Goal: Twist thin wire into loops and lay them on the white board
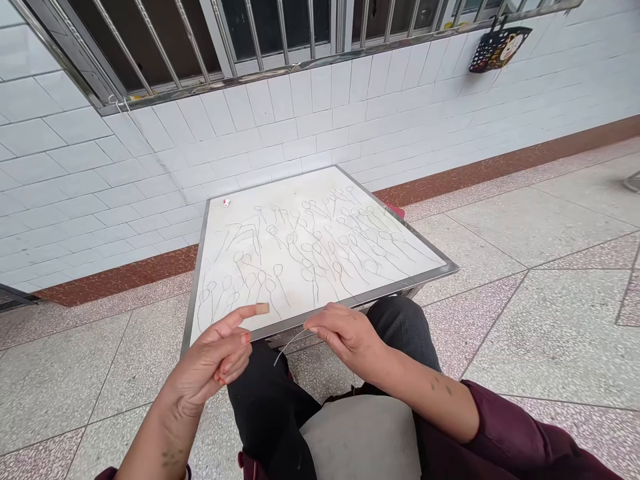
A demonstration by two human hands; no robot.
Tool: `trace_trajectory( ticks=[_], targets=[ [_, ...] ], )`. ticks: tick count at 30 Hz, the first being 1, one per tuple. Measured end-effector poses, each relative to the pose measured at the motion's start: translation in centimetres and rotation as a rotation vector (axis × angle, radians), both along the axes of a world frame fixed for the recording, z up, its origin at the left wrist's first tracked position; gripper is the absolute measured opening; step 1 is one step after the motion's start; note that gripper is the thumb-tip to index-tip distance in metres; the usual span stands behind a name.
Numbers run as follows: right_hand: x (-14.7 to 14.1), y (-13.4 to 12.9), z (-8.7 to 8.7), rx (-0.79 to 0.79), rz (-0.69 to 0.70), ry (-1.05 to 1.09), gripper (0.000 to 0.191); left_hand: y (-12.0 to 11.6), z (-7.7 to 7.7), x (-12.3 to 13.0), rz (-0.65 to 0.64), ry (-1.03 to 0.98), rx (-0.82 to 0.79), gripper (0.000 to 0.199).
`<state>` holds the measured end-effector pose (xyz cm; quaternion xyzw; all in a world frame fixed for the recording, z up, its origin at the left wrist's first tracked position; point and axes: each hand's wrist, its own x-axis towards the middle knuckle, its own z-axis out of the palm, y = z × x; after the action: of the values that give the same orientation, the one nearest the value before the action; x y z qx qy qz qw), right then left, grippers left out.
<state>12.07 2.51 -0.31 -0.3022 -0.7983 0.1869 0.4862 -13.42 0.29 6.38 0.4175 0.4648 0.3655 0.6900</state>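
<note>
Thumb and fingers of my right hand point(345, 333) pinch a thin pale wire point(286, 348), whose free end curves down to the left over my lap. My left hand point(220, 357) is held left of the wire, apart from it, with the index finger stretched out and wrapped in tan tape at its tip. Its other fingers curl in, and I see nothing in them. Beyond both hands, many thin wires with looped ends point(320, 269) lie spread over a white square table point(295, 297) with a metal edge.
A small red and white item point(227, 203) sits at the table's far left corner. Behind the table stands a white tiled wall point(280, 133) with barred windows. A dotted bag point(500, 50) hangs at the upper right. A grey cloth point(363, 440) covers my lap.
</note>
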Motion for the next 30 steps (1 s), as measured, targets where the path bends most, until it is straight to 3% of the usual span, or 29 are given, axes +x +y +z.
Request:
trace_trajectory(
  ticks=[3, 5, 12, 18, 24, 30],
  targets=[
    [0.1, 0.0, 0.3, -0.059, -0.036, 0.003, 0.018, 0.4, 0.2, -0.7, 0.264, 0.054, 0.078, 0.056],
    [0.1, 0.0, 0.5, -0.062, -0.022, 0.011, 0.018, 0.3, 0.1, -0.4, 0.308, 0.127, 0.115, 0.056],
    [-0.2, -0.2, 0.8, -0.076, -0.001, 0.01, 0.017, -0.6, -0.3, 2.8, -0.07, 0.264, 0.181, 0.055],
    [-0.1, 0.0, 0.7, -0.094, 0.05, -0.012, 0.015, -0.3, -0.2, 3.9, -0.145, 0.31, 0.204, 0.056],
    [-0.1, 0.1, 0.3, -0.003, 0.215, -0.056, 0.019, -0.8, 0.6, 4.4, -0.249, 0.388, 0.191, 0.058],
    [-0.1, -0.2, 0.8, -0.064, 0.276, -0.098, 0.023, -1.3, 0.9, 4.2, -0.324, 0.46, 0.246, 0.051]
  ],
)
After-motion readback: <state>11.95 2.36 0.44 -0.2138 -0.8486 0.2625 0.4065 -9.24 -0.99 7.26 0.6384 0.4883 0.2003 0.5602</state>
